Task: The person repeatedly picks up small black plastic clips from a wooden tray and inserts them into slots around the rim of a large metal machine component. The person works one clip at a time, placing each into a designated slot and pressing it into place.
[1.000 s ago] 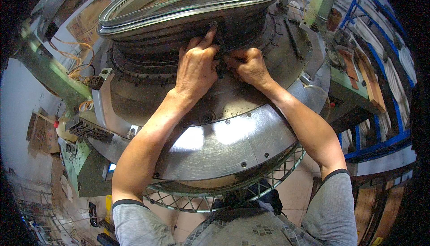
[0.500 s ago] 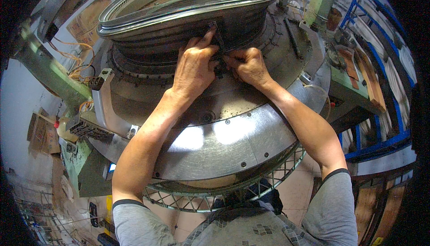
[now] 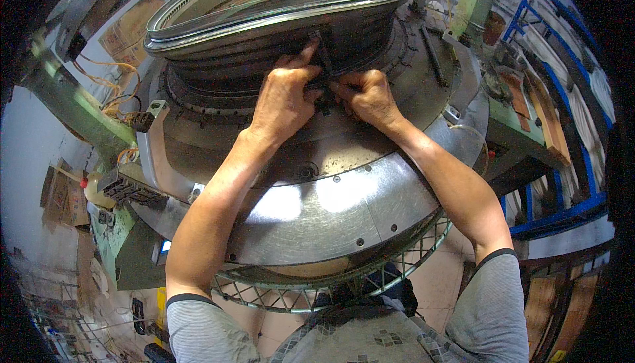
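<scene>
A large round machine with a ring-shaped metal cylinder fills the middle of the view. My left hand is at its dark lower wall, index finger stretched up against a narrow dark upright part. The other fingers of that hand curl in near the part's lower end. Close beside it, my right hand is closed, thumb and index finger pinched at the foot of the same part. What lies between the fingers of either hand is too dark and small to make out.
A polished metal ring plate curves in front of me, above a green lattice hoop. A dark rod lies on the machine at right. Green posts and a metal bracket stand left; a blue rack stands right.
My left hand and wrist have shifted very slightly; its index finger stays against the dark part. The right hand looks unchanged.
</scene>
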Demonstrator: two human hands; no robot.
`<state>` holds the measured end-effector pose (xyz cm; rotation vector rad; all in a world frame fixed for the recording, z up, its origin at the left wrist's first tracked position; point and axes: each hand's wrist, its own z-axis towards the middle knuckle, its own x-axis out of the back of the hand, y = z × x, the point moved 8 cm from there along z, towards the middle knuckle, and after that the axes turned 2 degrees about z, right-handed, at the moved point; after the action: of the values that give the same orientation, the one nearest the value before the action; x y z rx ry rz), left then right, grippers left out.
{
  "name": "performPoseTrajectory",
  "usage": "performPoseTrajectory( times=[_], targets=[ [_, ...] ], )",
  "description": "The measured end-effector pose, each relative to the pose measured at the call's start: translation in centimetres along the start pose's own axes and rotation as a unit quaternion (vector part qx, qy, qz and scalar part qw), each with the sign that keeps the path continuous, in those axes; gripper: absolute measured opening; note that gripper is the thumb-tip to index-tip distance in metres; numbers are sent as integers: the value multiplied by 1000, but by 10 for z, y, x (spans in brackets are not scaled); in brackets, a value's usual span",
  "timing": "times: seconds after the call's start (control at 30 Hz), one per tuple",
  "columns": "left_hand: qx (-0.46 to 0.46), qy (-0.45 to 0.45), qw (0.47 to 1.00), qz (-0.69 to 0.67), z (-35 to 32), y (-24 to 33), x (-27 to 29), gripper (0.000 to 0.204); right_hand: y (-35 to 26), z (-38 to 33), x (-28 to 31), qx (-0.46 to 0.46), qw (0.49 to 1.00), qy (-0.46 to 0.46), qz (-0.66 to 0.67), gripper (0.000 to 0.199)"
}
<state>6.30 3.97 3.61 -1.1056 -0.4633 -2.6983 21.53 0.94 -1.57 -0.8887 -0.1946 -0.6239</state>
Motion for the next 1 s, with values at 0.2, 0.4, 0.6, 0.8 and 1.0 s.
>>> performPoseTrajectory(
  times=[0.2, 0.4, 0.6, 0.8, 1.0],
  targets=[
    [11, -16, 997, -79, -2, -10, -1, 36, -3, 0, 0, 5, 1000, 11, 7, 21],
    [17, -54, 993, -103, -1, -17, -3, 34, -2, 0, 0, -17, 1000, 3, 2, 20],
    [-16, -87, 994, -63, 0, -16, 0, 33, 4, 0, 1, -65, 997, -12, -31, 18],
    [-31, -78, 994, -64, 0, -19, -1, 31, -4, -1, -1, -11, 1000, 4, 1, 21],
    [-30, -70, 995, -64, -1, -19, -2, 28, -1, -1, 0, -24, 1000, 0, -11, 19]
  ],
)
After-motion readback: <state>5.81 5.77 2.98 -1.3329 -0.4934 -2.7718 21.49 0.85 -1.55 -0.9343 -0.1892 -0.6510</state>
